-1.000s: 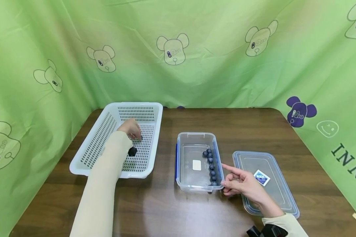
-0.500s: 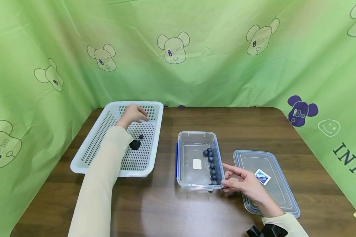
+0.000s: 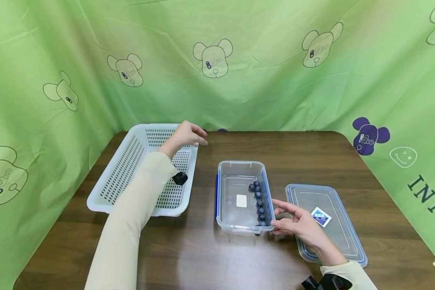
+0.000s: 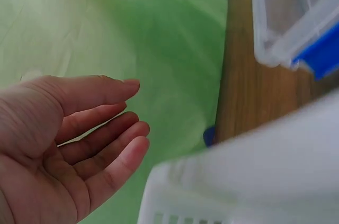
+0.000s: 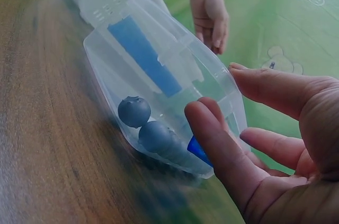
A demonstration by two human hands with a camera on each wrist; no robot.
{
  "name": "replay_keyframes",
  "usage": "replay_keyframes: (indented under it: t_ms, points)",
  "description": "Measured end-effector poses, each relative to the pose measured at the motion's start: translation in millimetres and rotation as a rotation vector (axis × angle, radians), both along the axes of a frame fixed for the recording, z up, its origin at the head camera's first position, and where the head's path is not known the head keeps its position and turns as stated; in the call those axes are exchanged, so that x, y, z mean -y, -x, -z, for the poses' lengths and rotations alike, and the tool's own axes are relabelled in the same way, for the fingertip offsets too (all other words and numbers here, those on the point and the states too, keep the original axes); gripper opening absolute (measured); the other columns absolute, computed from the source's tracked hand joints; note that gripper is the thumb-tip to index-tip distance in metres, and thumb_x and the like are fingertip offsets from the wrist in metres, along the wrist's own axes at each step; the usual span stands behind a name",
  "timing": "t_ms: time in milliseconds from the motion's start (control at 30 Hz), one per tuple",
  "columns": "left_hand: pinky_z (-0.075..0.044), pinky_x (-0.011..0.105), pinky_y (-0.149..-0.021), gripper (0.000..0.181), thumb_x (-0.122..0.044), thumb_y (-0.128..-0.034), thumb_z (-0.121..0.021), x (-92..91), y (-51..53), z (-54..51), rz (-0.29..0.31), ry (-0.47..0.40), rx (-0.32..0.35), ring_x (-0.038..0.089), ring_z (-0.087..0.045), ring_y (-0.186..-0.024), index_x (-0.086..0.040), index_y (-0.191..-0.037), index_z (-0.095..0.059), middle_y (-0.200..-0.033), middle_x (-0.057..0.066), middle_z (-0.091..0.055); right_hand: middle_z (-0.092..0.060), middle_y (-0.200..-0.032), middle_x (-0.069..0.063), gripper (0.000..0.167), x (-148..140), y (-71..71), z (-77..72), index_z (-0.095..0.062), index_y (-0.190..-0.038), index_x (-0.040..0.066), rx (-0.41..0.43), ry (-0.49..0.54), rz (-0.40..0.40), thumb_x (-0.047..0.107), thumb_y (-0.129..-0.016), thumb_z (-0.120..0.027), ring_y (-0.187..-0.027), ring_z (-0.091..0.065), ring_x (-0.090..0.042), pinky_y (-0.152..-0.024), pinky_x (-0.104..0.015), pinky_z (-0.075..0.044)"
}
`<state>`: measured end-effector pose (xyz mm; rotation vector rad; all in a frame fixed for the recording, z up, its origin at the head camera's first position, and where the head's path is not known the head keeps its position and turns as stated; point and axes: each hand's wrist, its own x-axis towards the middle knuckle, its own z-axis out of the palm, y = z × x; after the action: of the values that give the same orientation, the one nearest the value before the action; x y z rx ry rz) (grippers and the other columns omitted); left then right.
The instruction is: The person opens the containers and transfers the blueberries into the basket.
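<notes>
Your left hand (image 3: pixel 188 135) is shifting right since 0.5 s ago, now hanging over the back right rim of the white basket (image 3: pixel 172 212); its fingers are curving loosely, nothing showing between them. Your right hand (image 3: pixel 304 229) is touching the clear box (image 3: pixel 232 185) at its near right corner, fingers mostly extended, not wrapping round. Some dark blue berries (image 3: pixel 261 210) are sitting inside the box, running along its right wall. They're looking round and matte, 1 showing a crown. You're probably handling something light, firm-skinned but bruisable (rolling likelier than slipping, I'd guess). Best be pinching each across its middle, gently.
</notes>
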<state>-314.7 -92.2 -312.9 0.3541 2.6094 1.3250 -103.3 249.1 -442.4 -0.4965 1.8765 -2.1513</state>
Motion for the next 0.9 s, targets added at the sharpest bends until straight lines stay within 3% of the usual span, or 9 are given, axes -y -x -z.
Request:
replay_keyframes:
  t_ms: [133,333,633,900]
  points:
    - [-0.059,0.027,-0.073,0.031,-0.002,-0.0772,-0.082,-21.8,-3.7,1.8,0.075,0.063,-0.046,0.015,-0.066,-0.075,0.001,-0.107,-0.074,-0.106,0.015,-0.073,-0.058,-0.11,-0.011,0.055,-0.7,0.1,0.2,-0.059,-0.134,0.022,0.012,-0.002,-0.009,-0.011,-0.091,-0.063,-0.08,-0.072,-0.021,-0.073,-0.044,-0.061]
    - [-0.054,0.017,-0.073,0.029,-0.005,-0.0768,-0.082,-52.8,-14.7,7.9,0.204,0.146,-0.1,0.014,-0.069,-0.085,-0.002,-0.105,-0.076,-0.098,0.009,-0.075,-0.06,-0.109,-0.011,0.053,-0.7,0.8,0.6,-0.056,-0.137,0.015,0.019,0.004,-0.019,-0.009,-0.091,-0.064,-0.082,-0.072,-0.021,-0.074,-0.045,-0.061]
    - [-0.06,0.028,-0.073,0.028,0.005,-0.0782,-0.079,-86.7,-24.6,24.8,0.308,0.062,0.048,0.01,-0.064,-0.072,0.003,-0.105,-0.074,-0.103,0.019,-0.073,-0.059,-0.109,-0.012,0.052,-1.3,2.6,1.6,-0.056,-0.137,0.017,0.033,-0.005,-0.02,-0.007,-0.092,-0.064,-0.082,-0.072,-0.022,-0.075,-0.045,-0.061]
    - [-0.061,0.029,-0.073,0.029,0.008,-0.08,-0.076,-109.7,-28.3,43.8,0.347,0.096,0.123,0.013,-0.065,-0.072,0.007,-0.109,-0.072,-0.104,0.018,-0.073,-0.059,-0.109,-0.013,0.053,-0.7,2.9,1.5,-0.056,-0.137,0.018,0.036,-0.005,-0.021,-0.008,-0.092,-0.064,-0.082,-0.072,-0.023,-0.075,-0.046,-0.061]
